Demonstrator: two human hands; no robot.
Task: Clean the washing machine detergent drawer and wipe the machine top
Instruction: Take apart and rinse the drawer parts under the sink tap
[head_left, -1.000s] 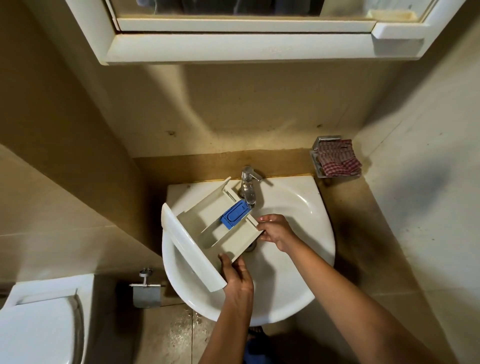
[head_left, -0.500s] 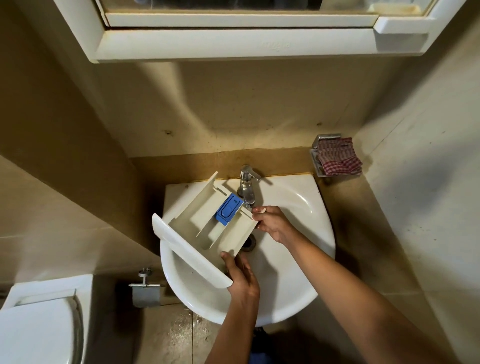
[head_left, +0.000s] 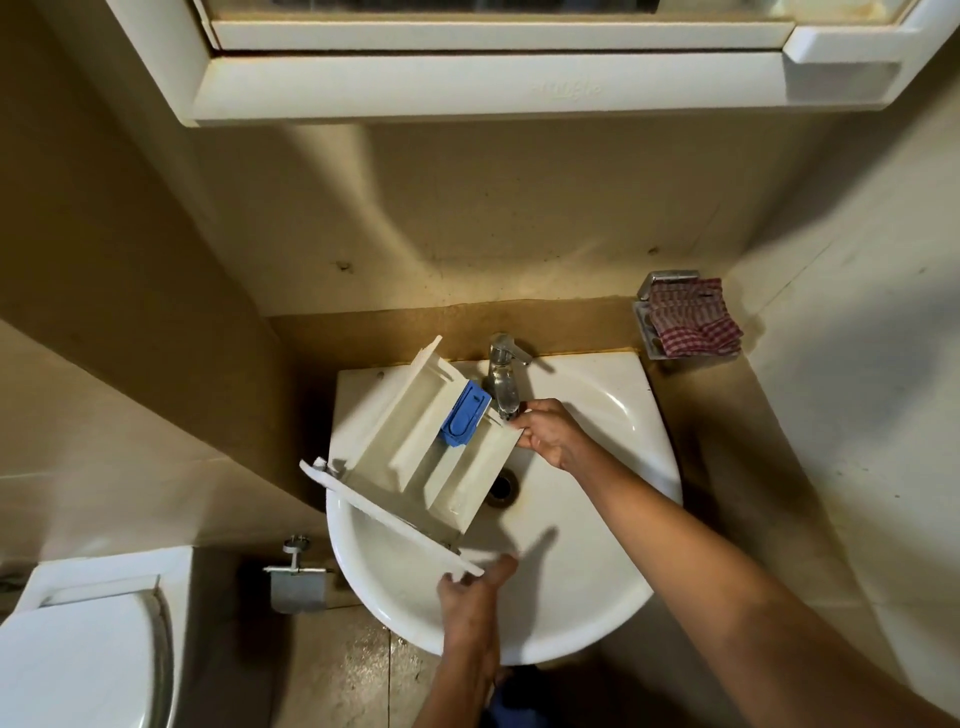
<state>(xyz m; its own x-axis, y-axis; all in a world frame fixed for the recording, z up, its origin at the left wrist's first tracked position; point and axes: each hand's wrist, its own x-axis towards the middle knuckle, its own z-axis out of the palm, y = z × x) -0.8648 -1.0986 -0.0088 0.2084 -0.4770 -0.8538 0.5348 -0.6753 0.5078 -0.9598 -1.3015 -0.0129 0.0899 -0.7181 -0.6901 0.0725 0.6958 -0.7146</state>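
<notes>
A white detergent drawer (head_left: 415, 447) with a blue insert (head_left: 464, 422) hangs tilted over the white sink (head_left: 582, 561). Its front panel (head_left: 384, 512) points down-left, its back end reaches up to the tap (head_left: 505, 382). My right hand (head_left: 550, 431) pinches the drawer's rear right corner just under the tap's spout. My left hand (head_left: 475, 592) grips the near end of the front panel from below. No water is seen running.
A red-checked cloth (head_left: 693, 322) lies in a metal wall holder right of the sink. A white cabinet (head_left: 493, 83) hangs overhead. A toilet (head_left: 78, 649) stands at the lower left, with a paper holder (head_left: 297, 579) beside the sink. The drain (head_left: 501, 486) shows under the drawer.
The drawer has moved up and back toward the tap, and both hands have gone with it. My left hand has slid to the front panel's near end.
</notes>
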